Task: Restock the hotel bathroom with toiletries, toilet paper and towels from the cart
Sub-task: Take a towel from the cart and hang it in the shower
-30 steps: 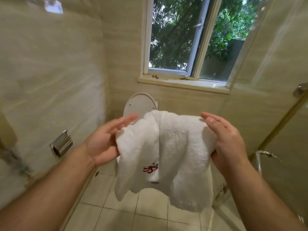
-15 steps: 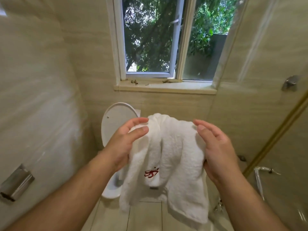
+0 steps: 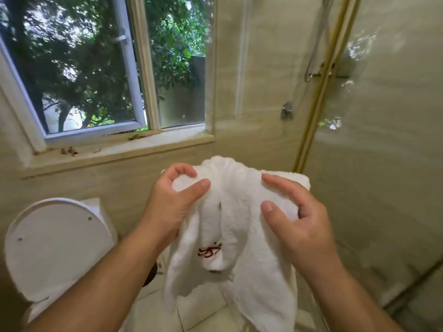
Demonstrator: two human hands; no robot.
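A white towel (image 3: 237,236) with a red embroidered mark hangs bunched in front of me at chest height, over the bathroom floor. My left hand (image 3: 172,207) pinches its upper left edge between thumb and curled fingers. My right hand (image 3: 294,219) grips the upper right part, thumb in front and fingers curled over the top. The towel's lower end drops past the bottom of the frame. Whatever lies behind the towel is hidden.
A toilet (image 3: 57,248) with its lid up stands at lower left. A window (image 3: 96,75) with a sill is on the far wall. A glass shower screen (image 3: 383,164) with a brass frame rises at right, with a shower hose (image 3: 314,51) behind it.
My view has swung right and up toward the shower screen. Both hands moved closer together and curled tighter on the towel's top edge, bunching it more.
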